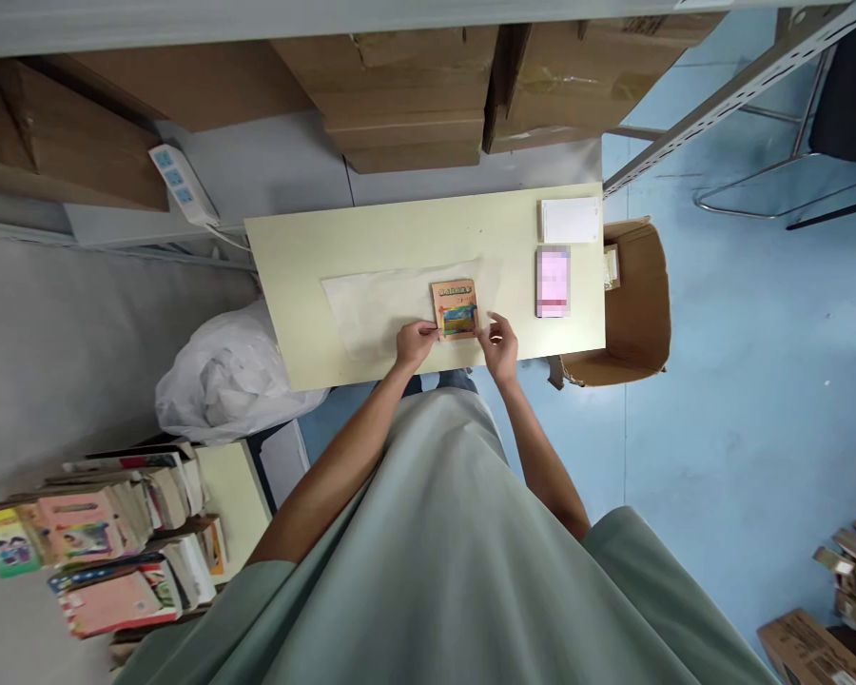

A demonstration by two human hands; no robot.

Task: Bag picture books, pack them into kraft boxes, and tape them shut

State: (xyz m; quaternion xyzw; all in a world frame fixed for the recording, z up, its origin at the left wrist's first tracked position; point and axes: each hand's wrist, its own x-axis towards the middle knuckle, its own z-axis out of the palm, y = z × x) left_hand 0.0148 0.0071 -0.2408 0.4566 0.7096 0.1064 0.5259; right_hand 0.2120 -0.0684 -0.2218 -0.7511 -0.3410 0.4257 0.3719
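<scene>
A small orange-brown picture book (457, 309) lies cover up on the table, upright to my view, with a bright landscape picture on its front. My left hand (415, 344) pinches its lower left edge. At the lower right corner, the fingertips of my right hand (500, 350) close on the edge, with the index finger curled above. Under the book and out to its left spreads a thin whitish sheet (371, 309), paper or plastic, I cannot tell which.
On the pale yellow table (399, 228), a white stack (569, 220) and a pink blurred item (554, 282) lie right. An open cardboard box (638, 314) adjoins that end. Left are a white plastic bag (235, 371), piled books (114, 533) and a power strip (184, 185). Shelved cartons (414, 95) stand behind.
</scene>
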